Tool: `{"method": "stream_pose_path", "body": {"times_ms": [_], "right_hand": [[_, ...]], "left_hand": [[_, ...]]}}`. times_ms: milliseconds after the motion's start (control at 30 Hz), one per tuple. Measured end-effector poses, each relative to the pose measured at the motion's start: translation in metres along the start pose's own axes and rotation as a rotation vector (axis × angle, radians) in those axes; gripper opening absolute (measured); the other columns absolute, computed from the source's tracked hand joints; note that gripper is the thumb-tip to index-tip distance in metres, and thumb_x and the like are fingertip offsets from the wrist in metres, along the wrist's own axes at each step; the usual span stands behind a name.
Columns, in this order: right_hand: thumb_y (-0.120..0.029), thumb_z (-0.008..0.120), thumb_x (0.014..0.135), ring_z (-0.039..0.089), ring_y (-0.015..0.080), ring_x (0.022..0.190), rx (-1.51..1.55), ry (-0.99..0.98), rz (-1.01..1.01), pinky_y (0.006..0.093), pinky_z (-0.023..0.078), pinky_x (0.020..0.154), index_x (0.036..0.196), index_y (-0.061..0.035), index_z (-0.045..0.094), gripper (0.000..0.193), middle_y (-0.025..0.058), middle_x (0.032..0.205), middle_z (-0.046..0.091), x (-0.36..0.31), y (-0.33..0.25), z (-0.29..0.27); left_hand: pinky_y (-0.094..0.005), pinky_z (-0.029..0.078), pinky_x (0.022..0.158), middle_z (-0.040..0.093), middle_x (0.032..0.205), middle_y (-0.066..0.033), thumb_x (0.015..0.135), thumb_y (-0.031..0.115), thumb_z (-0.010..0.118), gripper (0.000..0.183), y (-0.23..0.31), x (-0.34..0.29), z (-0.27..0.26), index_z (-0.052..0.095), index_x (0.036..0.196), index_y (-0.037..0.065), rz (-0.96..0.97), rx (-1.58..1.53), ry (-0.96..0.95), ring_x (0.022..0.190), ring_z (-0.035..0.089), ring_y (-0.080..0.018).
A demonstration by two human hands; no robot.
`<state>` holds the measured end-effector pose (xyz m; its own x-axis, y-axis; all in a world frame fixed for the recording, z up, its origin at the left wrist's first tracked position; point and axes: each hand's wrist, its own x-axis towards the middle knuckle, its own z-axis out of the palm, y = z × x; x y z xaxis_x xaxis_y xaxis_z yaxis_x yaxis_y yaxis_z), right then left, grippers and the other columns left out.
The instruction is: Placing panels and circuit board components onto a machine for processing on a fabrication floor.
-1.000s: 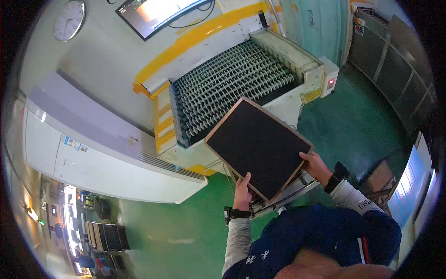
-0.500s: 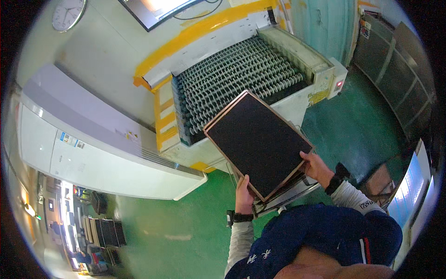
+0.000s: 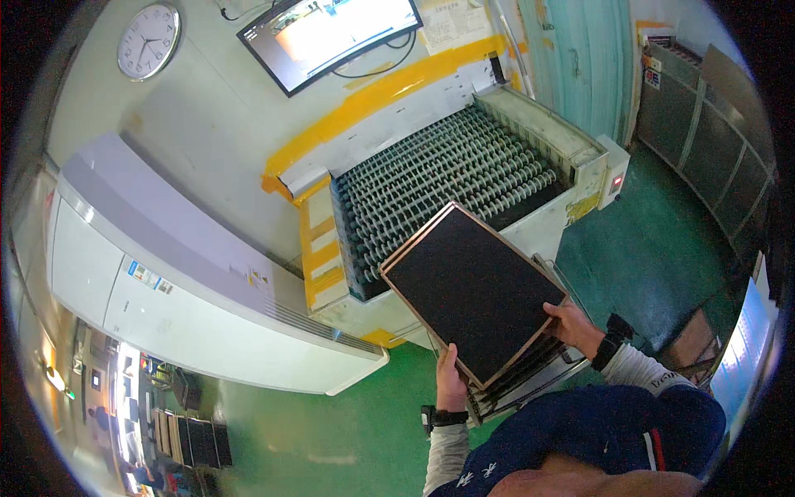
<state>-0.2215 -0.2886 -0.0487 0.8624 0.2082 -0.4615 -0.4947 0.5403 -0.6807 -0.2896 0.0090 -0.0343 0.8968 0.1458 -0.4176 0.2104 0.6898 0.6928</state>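
Observation:
A small stack of black rectangular panels (image 3: 476, 290) with copper-coloured edges is held between my two hands. My left hand (image 3: 451, 381) grips its near left corner, thumb on the upper face. Closed on the right edge, my right hand (image 3: 574, 327) also has its thumb on top. The fingers beneath the stack are hidden. The panels are tilted, and in the picture their far corner overlaps the front of a roller conveyor (image 3: 447, 178). Under the panels and close to my body stands a metal-framed rack (image 3: 530, 377), partly hidden by them.
A white air-conditioner unit (image 3: 224, 323) lies along the left. Above the conveyor are a wall screen (image 3: 331, 37) and a round clock (image 3: 149, 41). Dark framed panels (image 3: 704, 124) stand at the far right, and light sheets (image 3: 741, 356) lean nearer. The floor (image 3: 315, 431) is green.
My view has tilted upward, so more of the wall screen shows and the scene sits lower in the picture. Both hands keep hold of the panels, which hardly move against the conveyor.

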Motion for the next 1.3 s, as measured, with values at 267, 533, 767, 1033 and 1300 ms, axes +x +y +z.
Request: {"method": "stream_pose_path", "body": {"times_ms": [267,533,767,1033,1300], "right_hand": [[-0.010,0.056,0.096,0.067,0.0252,0.091,-0.014,0.088,-0.090,0.0469,0.059,0.076,0.117,-0.0015,0.051,0.023,0.0094,0.106,0.063,-0.016,-0.018,0.016],[-0.008,0.051,0.097,0.063,0.0266,0.103,0.123,-0.070,-0.163,0.0433,0.052,0.092,0.125,-0.0005,0.051,0.029,0.0119,0.117,0.062,0.003,-0.053,-0.020],[-0.012,0.050,0.098,0.064,0.0269,0.102,0.235,0.010,-0.099,0.0431,0.051,0.092,0.122,-0.0006,0.054,0.027,0.0124,0.116,0.064,0.008,-0.126,-0.018],[-0.017,0.056,0.098,0.064,0.0222,0.086,0.314,0.051,-0.195,0.0393,0.055,0.082,0.105,-0.0073,0.058,0.012,0.0074,0.099,0.064,0.097,-0.155,-0.050],[-0.018,0.060,0.095,0.064,0.0227,0.077,0.291,-0.063,-0.061,0.0373,0.058,0.074,0.098,-0.0057,0.057,0.013,0.0076,0.087,0.062,0.144,-0.146,-0.069]], "left_hand": [[-0.0359,0.054,0.083,0.065,0.106,-0.0070,0.099,0.025,0.056,0.026,-0.008,0.009,-0.007,0.059,0.114,0.004,0.010,-0.018,0.024,0.096,0.064,-0.0207],[-0.0335,0.054,0.083,0.065,0.106,-0.0090,0.097,0.016,0.055,0.025,0.008,-0.011,0.022,0.058,0.117,0.000,0.194,0.233,0.012,0.096,0.065,-0.0216],[-0.0339,0.054,0.087,0.065,0.114,-0.0097,0.095,0.016,0.058,0.032,0.030,-0.004,0.040,0.054,0.123,0.000,0.267,0.206,0.043,0.101,0.065,-0.0216],[-0.0390,0.052,0.090,0.063,0.121,-0.0128,0.095,0.016,0.059,0.036,0.087,0.046,0.047,0.054,0.126,-0.001,0.237,0.241,0.003,0.107,0.062,-0.0251],[-0.0316,0.053,0.078,0.065,0.103,-0.0080,0.091,0.004,0.059,0.036,0.140,0.114,0.022,0.057,0.127,0.002,0.239,0.528,0.195,0.086,0.064,-0.0190]]}}
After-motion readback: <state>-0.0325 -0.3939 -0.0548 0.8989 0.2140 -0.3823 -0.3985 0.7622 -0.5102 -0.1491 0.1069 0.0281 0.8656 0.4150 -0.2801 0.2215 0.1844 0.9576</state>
